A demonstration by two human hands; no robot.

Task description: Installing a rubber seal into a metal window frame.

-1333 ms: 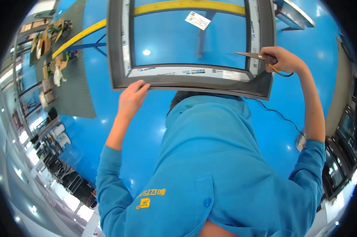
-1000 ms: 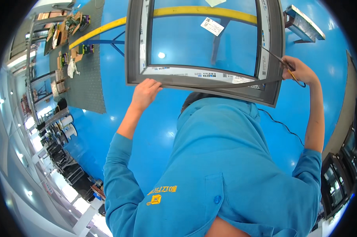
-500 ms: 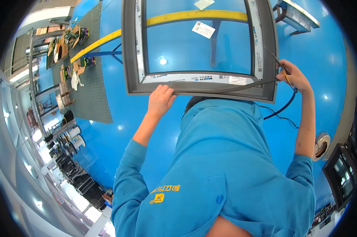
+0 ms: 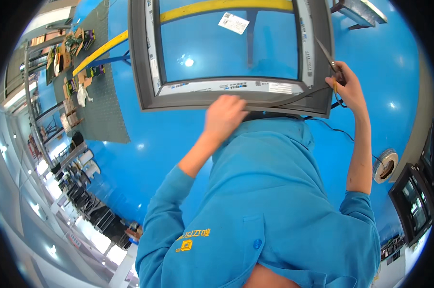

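A dark grey window frame (image 4: pixel 178 102) with a glass pane (image 4: pixel 226 57) lies in front of my body. My left hand (image 4: pixel 222 117), slightly blurred, is closed at the frame's near edge, its fingers pressing on a thin black rubber strip (image 4: pixel 293 101). From there the strip curves along the near member toward my right hand (image 4: pixel 350 89), at the frame's right edge. That hand is closed round a pair of scissors (image 4: pixel 327 54), whose blades point away from me over the right member. The strip's end meets its fingertips.
A yellow beam (image 4: pixel 102 52) runs beneath the frame. Farther left, cartons (image 4: pixel 85 74) stand on a dark mat (image 4: pixel 102 117). At right are a coil (image 4: pixel 386 165) with a black cord leading from it, a metal stand (image 4: pixel 363 13) and another dark frame (image 4: pixel 412 201).
My left hand has slid right along the frame's near edge. The strip between my hands is shorter and sags more. In the picture, the frame and my right hand have shifted slightly left.
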